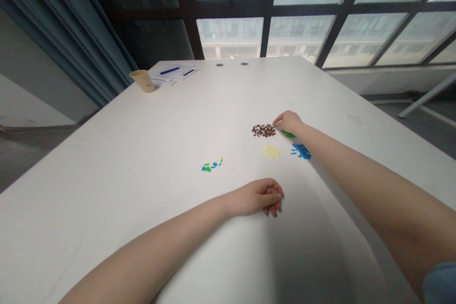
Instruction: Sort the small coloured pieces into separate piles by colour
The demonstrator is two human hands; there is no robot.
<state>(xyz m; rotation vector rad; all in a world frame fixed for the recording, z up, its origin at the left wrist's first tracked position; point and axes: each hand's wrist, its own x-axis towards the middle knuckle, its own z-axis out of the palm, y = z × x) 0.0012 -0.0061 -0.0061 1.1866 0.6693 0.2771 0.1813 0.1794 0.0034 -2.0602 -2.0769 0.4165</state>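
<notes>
My right hand [289, 122] reaches over the table, its fingertips pinched at the right edge of a pile of small brown pieces [263, 130]. Whatever is between those fingertips is too small to make out. Partly under this hand lies a pile of green pieces [288, 134]. Blue pieces [302, 151] are heaped just below my right wrist, and pale yellow pieces [271, 152] beside them. My left hand [261, 196] rests on the table nearer to me, fingers loosely curled in, with nothing visible in them. A small cluster of mixed blue and green pieces [211, 166] sits to its upper left.
The white table [142, 152] stretches toward a window. At its far left stand a tan paper cup [143, 81] and papers [178, 77] with a blue pen [169, 71] on them. Two round grommets [220, 65] are set near the far edge. A blue curtain [71, 23] hangs at left.
</notes>
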